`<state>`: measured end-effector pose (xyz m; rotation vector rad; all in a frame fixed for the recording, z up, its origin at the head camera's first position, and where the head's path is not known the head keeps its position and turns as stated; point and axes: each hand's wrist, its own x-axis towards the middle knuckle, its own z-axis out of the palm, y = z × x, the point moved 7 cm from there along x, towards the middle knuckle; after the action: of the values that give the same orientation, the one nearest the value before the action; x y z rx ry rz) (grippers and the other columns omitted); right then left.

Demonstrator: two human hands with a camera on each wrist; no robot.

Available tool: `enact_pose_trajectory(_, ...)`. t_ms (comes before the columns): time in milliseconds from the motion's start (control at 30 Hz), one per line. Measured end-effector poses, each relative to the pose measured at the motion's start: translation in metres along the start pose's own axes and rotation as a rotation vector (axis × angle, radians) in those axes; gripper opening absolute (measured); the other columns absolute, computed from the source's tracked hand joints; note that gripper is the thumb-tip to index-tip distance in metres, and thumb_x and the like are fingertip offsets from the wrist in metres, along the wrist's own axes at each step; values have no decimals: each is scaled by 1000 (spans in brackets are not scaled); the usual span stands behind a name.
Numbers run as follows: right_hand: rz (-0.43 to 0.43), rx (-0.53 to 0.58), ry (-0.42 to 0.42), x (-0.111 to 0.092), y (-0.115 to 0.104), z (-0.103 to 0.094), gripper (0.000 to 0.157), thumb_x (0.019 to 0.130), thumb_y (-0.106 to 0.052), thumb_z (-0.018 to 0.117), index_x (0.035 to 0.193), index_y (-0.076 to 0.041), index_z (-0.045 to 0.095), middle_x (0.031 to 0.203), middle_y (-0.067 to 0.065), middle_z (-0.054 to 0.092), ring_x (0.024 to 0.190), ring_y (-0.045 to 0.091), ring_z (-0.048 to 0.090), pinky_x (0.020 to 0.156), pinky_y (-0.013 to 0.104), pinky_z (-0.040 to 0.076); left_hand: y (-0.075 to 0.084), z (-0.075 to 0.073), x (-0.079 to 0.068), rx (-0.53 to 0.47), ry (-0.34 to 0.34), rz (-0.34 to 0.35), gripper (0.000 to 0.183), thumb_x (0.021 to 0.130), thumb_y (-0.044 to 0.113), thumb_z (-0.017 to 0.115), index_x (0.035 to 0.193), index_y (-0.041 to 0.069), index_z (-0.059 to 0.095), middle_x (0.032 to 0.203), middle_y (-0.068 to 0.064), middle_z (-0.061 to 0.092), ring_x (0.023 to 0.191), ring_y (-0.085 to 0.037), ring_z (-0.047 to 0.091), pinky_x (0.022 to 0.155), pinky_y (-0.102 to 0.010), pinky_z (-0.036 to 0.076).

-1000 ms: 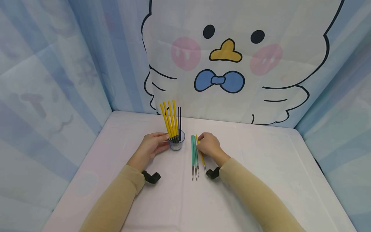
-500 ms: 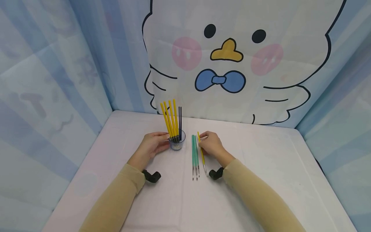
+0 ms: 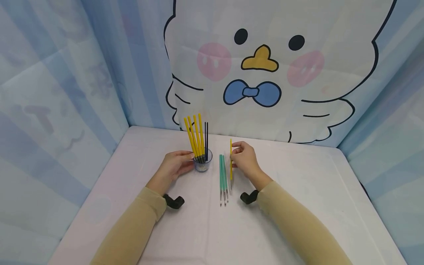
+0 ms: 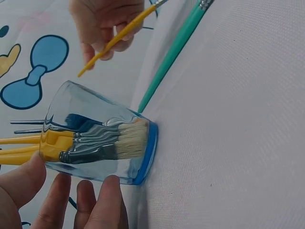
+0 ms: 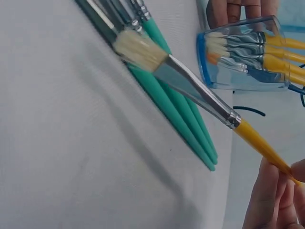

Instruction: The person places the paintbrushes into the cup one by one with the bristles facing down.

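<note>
My left hand (image 3: 175, 165) holds the near-left side of a clear cup with a blue base (image 4: 150, 155), thumb close to the rim and fingers along the wall. Inside stand several yellow-handled paintbrushes (image 3: 195, 138), bristles down, and two thin dark-handled brushes (image 3: 206, 136). Right of the cup, my right hand (image 3: 246, 159) pinches a yellow paintbrush (image 5: 259, 143) by its handle. That brush is near upright, pale flat bristles pointing down, above the table in the right wrist view. Just left of it lie several green-handled paintbrushes (image 3: 223, 173), side by side.
A white cloth covers the table (image 3: 198, 232). Behind it hangs a curtain (image 3: 251, 121) with a cartoon character, and striped blue curtains (image 3: 66, 110) close off the sides. A black mount (image 3: 174, 201) sits at each wrist.
My right hand has lifted the yellow paintbrush away from the green ones, moving slightly right and farther back, and the brush has turned more upright. My left hand stays at the cup.
</note>
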<state>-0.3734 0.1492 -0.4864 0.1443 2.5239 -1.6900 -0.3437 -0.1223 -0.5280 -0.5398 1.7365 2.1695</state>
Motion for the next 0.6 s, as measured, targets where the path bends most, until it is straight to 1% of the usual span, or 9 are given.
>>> enact_pose_trajectory(100,-53,50,30,-1,-8,-4,44,94,-1,64,137,-9,62,102,7,60,80,19,62,66,34,69,0,0,0,1,8,-1,38,100,14,79,136,4,70,139,-16,68,121,-28,71,105,-41,64)
enact_pose_trajectory(200,-109,108,58,-2,-16,-7,45,93,1,63,137,-8,61,103,6,59,78,23,63,66,32,69,1,0,-1,0,18,-4,37,99,12,79,134,4,71,139,-16,68,120,-28,71,104,-40,65)
enact_pose_trajectory(300,-159,171,94,-3,-26,-11,45,94,2,63,138,-6,61,103,6,60,82,25,65,68,32,70,1,1,-2,-2,23,-7,36,98,11,79,134,5,71,139,-15,69,121,-28,71,104,-40,65)
enact_pose_trajectory(400,-205,226,133,-4,-36,-15,44,95,2,63,138,-4,60,103,6,61,85,21,67,70,34,70,1,1,-3,-8,29,-6,36,98,9,79,133,5,72,139,-15,68,122,-29,71,104,-40,65)
enact_pose_trajectory(467,-233,258,149,-5,-42,-16,44,95,3,64,139,-3,59,102,7,60,85,18,67,70,34,71,2,1,-3,-7,32,-2,36,98,8,80,132,5,72,139,-15,68,121,-28,71,104,-40,65)
enact_pose_trajectory(533,-251,281,156,-6,-49,-17,44,96,3,64,139,-3,59,102,6,60,84,16,67,75,41,71,3,1,-3,-4,36,4,35,98,8,80,132,5,72,139,-15,68,121,-28,71,104,-40,64)
enact_pose_trajectory(600,-270,297,154,-8,-56,-16,44,96,3,65,139,-2,58,102,6,60,85,16,67,79,45,71,3,1,-3,3,39,8,34,98,8,79,132,5,72,139,-15,68,120,-28,72,104,-41,64)
